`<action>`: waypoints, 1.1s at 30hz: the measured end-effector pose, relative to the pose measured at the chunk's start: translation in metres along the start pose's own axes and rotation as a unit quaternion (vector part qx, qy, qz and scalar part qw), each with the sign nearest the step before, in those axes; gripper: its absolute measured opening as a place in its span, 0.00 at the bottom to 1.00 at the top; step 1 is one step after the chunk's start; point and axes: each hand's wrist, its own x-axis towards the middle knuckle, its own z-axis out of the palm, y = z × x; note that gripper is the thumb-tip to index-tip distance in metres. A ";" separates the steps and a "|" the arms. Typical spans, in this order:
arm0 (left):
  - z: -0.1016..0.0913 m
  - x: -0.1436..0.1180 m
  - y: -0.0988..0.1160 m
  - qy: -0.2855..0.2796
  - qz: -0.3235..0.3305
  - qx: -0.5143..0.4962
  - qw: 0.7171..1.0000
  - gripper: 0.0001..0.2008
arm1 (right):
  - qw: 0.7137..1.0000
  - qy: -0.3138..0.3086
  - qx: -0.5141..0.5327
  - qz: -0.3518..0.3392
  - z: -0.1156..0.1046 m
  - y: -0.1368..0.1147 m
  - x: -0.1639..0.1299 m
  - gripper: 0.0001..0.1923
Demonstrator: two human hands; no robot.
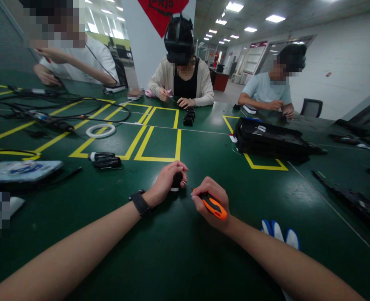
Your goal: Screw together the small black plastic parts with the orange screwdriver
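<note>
My left hand [167, 180] is closed around a small black part [176, 180] with a pale lower edge, low over the green table; the fingers cover much of it, so its kind does not show. In my right hand [212, 200] is an orange and black screwdriver [216, 207], gripped by its handle. Its thin metal shaft points left toward the black part, and the tip meets or comes very near it; I cannot tell which. A black band sits on my left wrist.
Black cylindrical pieces [105, 160] and a white ring [100, 131] lie ahead on the left, near tangled black cables [62, 102]. A phone [21, 172] is at far left. Stacked black casings [269, 136] stand right. A blue-white glove [279, 232] lies by my right forearm. Three people sit opposite.
</note>
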 end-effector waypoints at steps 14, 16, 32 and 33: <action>0.000 0.000 0.001 -0.002 0.003 0.009 1.000 0.08 | 0.999 0.045 0.000 -0.006 -0.001 -0.002 -0.001 0.04; 0.000 0.000 0.001 -0.003 0.002 0.008 1.000 0.08 | 0.999 0.047 0.003 -0.007 -0.001 -0.002 -0.001 0.05; 0.001 -0.001 0.001 -0.022 0.003 0.022 1.000 0.08 | 0.999 0.033 -0.009 -0.002 -0.002 -0.002 -0.002 0.03; 0.001 -0.002 0.002 -0.025 0.005 0.023 0.999 0.08 | 0.999 0.036 -0.013 0.003 -0.002 -0.002 -0.002 0.03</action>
